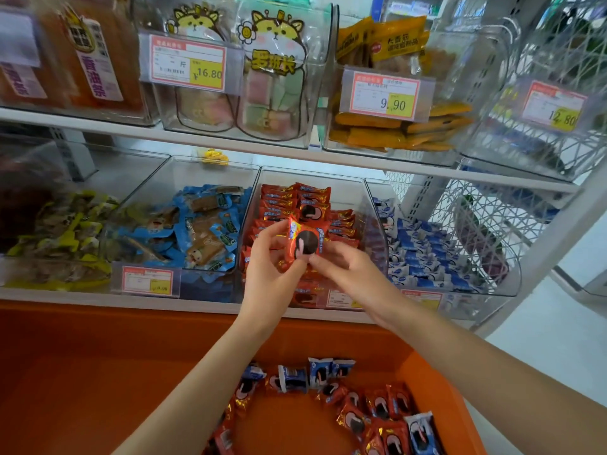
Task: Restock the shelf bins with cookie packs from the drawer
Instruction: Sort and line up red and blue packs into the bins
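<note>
Above the bin (348,188), your left grip (272,257) pinched a red cookie pack (305,241) face-out, likely to match the rows, your right grip (348,267) touching it, hold unclear.

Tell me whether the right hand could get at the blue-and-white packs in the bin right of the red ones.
Probably yes: the right hand is just left of the blue-and-white packs, whose bin is open on top; only a clear bin wall lies between.
</note>
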A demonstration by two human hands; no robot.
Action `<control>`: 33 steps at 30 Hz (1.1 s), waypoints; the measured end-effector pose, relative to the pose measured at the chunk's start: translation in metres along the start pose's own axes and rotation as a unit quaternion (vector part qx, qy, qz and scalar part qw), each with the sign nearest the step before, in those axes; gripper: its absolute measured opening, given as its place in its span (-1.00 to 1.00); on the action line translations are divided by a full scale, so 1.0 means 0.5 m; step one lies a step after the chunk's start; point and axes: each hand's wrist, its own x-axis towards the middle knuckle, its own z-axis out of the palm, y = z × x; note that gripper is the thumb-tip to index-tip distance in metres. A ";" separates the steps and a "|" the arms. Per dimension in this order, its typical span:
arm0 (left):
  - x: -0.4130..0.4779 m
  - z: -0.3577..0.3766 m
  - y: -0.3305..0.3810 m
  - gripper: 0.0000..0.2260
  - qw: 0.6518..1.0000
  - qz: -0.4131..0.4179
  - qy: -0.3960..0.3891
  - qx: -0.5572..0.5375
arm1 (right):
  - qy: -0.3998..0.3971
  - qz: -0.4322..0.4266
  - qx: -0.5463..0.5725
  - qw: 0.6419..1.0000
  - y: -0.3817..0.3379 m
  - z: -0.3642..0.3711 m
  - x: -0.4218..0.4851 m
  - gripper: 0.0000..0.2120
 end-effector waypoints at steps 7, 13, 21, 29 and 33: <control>0.032 -0.031 -0.017 -0.53 0.966 0.078 -0.037 0.242 | 0.070 0.009 0.043 0.997 0.026 0.008 0.038 -0.78; 0.107 -0.122 -0.068 -0.62 0.847 0.180 -0.101 0.490 | 0.150 -0.008 -0.136 0.979 0.037 -0.032 0.138 -0.67; 0.142 -0.157 -0.122 -0.60 0.769 0.252 -0.158 0.566 | 0.164 -0.017 -0.342 0.925 0.060 -0.065 0.280 -0.66; 0.144 -0.157 -0.138 -0.67 0.785 0.267 -0.152 0.538 | 0.129 -0.039 -0.438 0.889 0.082 -0.058 0.347 -0.70; 0.144 -0.157 -0.144 -0.69 0.785 0.283 -0.143 0.532 | 0.118 -0.046 -0.436 0.891 0.102 -0.056 0.367 -0.72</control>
